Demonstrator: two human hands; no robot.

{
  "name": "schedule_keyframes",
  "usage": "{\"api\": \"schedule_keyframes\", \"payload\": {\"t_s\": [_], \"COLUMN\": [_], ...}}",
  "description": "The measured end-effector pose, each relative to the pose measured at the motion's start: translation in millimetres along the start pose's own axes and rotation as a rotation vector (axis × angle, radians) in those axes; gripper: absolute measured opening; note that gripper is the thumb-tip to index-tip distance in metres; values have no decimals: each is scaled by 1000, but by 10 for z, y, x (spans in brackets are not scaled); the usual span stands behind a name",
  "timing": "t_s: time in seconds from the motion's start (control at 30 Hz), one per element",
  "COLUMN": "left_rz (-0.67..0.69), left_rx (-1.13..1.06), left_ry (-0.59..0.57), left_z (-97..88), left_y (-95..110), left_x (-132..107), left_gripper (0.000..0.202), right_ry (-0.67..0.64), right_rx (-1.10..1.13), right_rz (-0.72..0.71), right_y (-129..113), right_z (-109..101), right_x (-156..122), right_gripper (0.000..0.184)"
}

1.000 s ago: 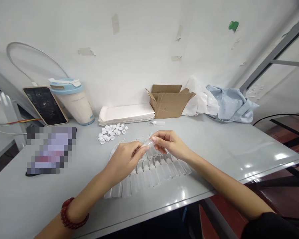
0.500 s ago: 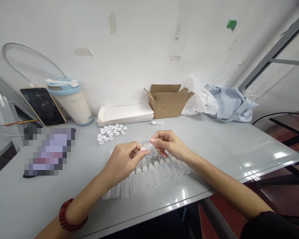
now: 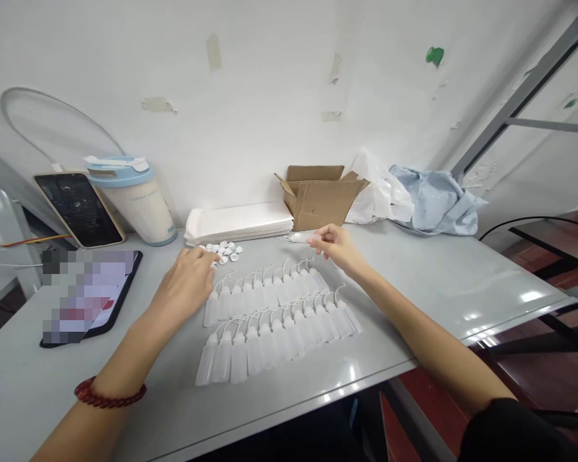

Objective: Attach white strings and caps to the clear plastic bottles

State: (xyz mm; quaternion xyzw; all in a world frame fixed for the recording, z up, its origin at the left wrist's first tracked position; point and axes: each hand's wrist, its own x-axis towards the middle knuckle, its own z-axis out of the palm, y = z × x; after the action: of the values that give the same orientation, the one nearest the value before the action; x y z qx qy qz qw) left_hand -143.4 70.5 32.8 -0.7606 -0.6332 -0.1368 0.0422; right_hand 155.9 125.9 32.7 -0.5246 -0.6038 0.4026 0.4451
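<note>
My left hand (image 3: 190,276) is over a pile of small white caps (image 3: 228,249), fingers bent down and apart; some fingertips are hidden. Near the cardboard box, my right hand (image 3: 334,247) pinches the end of a small translucent squeeze bottle (image 3: 298,237) that lies sideways. Between my hands, two rows of similar bottles lie on the table: a back row (image 3: 260,294) and a front row (image 3: 279,343). Thin white cords curl from their tops.
Behind the caps lies a stack of white flat sheets or boxes (image 3: 241,219), beside an open cardboard box (image 3: 320,199). A white plastic bag (image 3: 378,192) and blue cloth (image 3: 438,202) sit right. At left stand a tumbler (image 3: 142,205), a phone (image 3: 79,208) and a partly blurred device (image 3: 120,295).
My hands have parted from the bottle they held together, which is now among the others. The left went to the caps, the right moved back to the lone bottle near the box.
</note>
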Motion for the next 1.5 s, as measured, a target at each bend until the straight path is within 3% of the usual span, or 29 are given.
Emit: {"api": "schedule_keyframes", "payload": {"t_s": [0.27,0.47,0.9,1.17,1.3,1.5], "left_rz": [75,81,154,168,187,203], "left_rx": [183,198,171,81,22,-26], "left_ry": [-106,-115,-58,-60,-45,-17], "left_z": [79,111,174,159,165,141], "left_y": [-49,-77,-102,-33,-13,18], "left_x": [-3,3,24,12,10,9], "left_gripper": [49,42,34,31,31,29], "right_ry": [-24,-40,25,-63,-159,-122], "right_rx": [-289,-510,-417,-431,-472,-585], "right_rz": [-107,-197,-279,-374,-416,-399], "right_y": [233,299,401,351,340,333], "right_z": [-34,-40,-25,-17,14,-16], "right_x": [158,196,238,211,183,203], "right_gripper": [26,22,19,3,15,22]}}
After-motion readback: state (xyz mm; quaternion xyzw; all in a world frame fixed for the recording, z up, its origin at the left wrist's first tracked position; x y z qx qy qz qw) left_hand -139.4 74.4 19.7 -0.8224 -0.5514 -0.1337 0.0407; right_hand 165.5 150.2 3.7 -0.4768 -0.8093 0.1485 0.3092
